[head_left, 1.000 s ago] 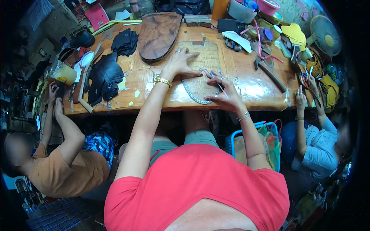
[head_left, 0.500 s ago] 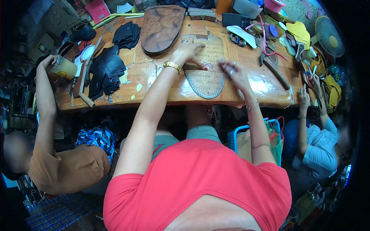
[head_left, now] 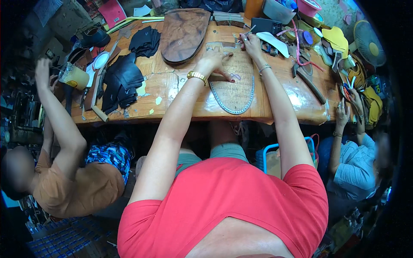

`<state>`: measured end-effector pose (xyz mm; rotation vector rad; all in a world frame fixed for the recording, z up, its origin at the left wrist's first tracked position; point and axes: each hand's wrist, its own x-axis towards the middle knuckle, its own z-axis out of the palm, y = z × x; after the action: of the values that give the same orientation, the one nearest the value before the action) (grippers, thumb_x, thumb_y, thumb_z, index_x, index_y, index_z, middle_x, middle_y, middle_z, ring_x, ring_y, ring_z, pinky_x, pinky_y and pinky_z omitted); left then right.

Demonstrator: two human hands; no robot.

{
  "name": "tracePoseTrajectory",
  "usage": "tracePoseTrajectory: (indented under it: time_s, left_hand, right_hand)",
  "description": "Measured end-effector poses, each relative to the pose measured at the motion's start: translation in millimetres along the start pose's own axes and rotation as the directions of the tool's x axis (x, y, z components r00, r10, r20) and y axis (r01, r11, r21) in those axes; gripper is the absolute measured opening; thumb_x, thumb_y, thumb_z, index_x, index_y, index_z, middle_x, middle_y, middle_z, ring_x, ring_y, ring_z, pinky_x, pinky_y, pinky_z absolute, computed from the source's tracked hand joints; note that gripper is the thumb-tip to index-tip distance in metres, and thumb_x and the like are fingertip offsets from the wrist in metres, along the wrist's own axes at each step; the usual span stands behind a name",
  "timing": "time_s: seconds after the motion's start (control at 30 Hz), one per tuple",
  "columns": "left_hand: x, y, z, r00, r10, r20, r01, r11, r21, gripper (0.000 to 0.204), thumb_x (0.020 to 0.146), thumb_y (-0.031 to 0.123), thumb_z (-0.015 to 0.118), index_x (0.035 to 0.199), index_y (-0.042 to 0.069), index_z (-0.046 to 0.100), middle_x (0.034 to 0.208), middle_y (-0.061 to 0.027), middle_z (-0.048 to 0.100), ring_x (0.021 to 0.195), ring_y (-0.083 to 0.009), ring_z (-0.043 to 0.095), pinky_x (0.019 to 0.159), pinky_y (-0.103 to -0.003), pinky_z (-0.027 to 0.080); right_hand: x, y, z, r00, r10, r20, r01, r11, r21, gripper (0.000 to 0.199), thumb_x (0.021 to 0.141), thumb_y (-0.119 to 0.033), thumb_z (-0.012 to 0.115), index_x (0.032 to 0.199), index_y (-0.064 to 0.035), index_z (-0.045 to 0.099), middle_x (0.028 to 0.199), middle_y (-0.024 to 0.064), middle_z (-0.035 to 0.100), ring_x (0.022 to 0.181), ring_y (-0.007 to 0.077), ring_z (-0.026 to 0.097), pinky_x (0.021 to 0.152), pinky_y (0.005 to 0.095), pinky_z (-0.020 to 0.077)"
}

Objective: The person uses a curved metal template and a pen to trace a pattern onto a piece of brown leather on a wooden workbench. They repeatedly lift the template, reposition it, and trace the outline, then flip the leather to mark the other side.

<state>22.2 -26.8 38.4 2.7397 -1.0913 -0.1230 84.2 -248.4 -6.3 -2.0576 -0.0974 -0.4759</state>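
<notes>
A tan, round-ended template [head_left: 234,95] lies on the wooden table, with handwriting across it and a row of small dots along its curved edge. My left hand [head_left: 214,62] presses on its upper left part with the fingers spread. At the template's upper right, my right hand [head_left: 252,46] pinches a slim grey pen-like tool [head_left: 252,29], which points away from me. A narrow metal-looking strip [head_left: 221,44] lies across the template's far end, close to my left fingertips. Left of it rests a dark brown marbled panel [head_left: 183,34] with a rounded near end.
Black leather pieces [head_left: 122,79] are piled on the left, near a plastic cup [head_left: 74,76]. A hammer [head_left: 309,84] lies to the right. Co-workers sit on both sides, one hand [head_left: 43,71] raised at left, another person's hand [head_left: 343,114] at right. A blue basket [head_left: 271,148] stands below the table.
My right hand has moved away from me, from beside the template's middle to its far right corner. My left hand stays on the template. The left co-worker's hand has left the cup's rim.
</notes>
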Motion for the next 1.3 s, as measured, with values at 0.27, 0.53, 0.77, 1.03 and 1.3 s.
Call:
tracePoseTrajectory:
  time_s: [0.27, 0.53, 0.77, 1.03, 1.3]
  left_hand:
    - [-3, 5, -4, 0.999, -0.043, 0.019, 0.044, 0.999, -0.015, 0.116, 0.039, 0.072, 0.078, 0.140, 0.026, 0.043, 0.127, -0.0233, 0.047, 0.119, -0.0415, 0.047, 0.100, -0.046, 0.039]
    - [0, 3, -1, 0.999, -0.034, 0.019, 0.035, 0.999, -0.007, 0.115, 0.039, 0.070, 0.079, 0.139, 0.026, 0.043, 0.125, -0.0235, 0.048, 0.117, -0.0417, 0.047, 0.099, -0.044, 0.040]
    - [-3, 0, -1, 0.998, -0.055, -0.007, 0.055, 0.997, -0.056, 0.116, 0.038, 0.069, 0.080, 0.139, 0.026, 0.043, 0.125, -0.0233, 0.048, 0.116, -0.0420, 0.048, 0.099, -0.043, 0.040]
    - [-1, 4, -3, 0.998, -0.057, 0.033, 0.059, 0.997, -0.056, 0.117, 0.037, 0.070, 0.080, 0.140, 0.028, 0.042, 0.129, -0.0248, 0.046, 0.120, -0.0438, 0.045, 0.102, -0.045, 0.038]
    - [1, -1, 3, 0.999, -0.031, 0.008, 0.031, 0.999, -0.035, 0.117, 0.037, 0.070, 0.079, 0.140, 0.028, 0.043, 0.131, -0.0269, 0.044, 0.121, -0.0444, 0.044, 0.103, -0.045, 0.036]
  right_hand:
    - [5, 1, 7, 0.997, -0.080, 0.015, 0.081, 0.992, -0.097, 0.031, 0.093, -0.025, 0.057, 0.086, 0.0039, 0.067, 0.070, 0.0141, 0.066, 0.053, 0.0184, 0.062, 0.053, 0.0324, 0.0494]
    - [7, 1, 1, 0.982, -0.184, 0.032, 0.186, 0.956, -0.225, 0.029, 0.092, -0.022, 0.057, 0.082, 0.0038, 0.066, 0.069, 0.0155, 0.065, 0.055, 0.0205, 0.062, 0.053, 0.0337, 0.0492]
    - [-2, 1, -23, 0.997, 0.030, 0.067, -0.032, 0.999, 0.035, 0.029, 0.095, -0.021, 0.056, 0.085, 0.0048, 0.065, 0.069, 0.0075, 0.065, 0.052, 0.0107, 0.059, 0.048, 0.0260, 0.0480]
    - [4, 2, -6, 0.991, -0.070, 0.116, 0.066, 0.997, 0.043, 0.029, 0.094, -0.022, 0.058, 0.088, 0.0055, 0.067, 0.070, 0.0082, 0.067, 0.051, 0.0101, 0.058, 0.048, 0.0256, 0.0473]
    - [4, -3, -9, 0.988, -0.089, 0.123, 0.105, 0.986, -0.131, 0.027, 0.092, -0.019, 0.056, 0.087, 0.0047, 0.068, 0.071, 0.0148, 0.067, 0.056, 0.0219, 0.062, 0.055, 0.0339, 0.0491]
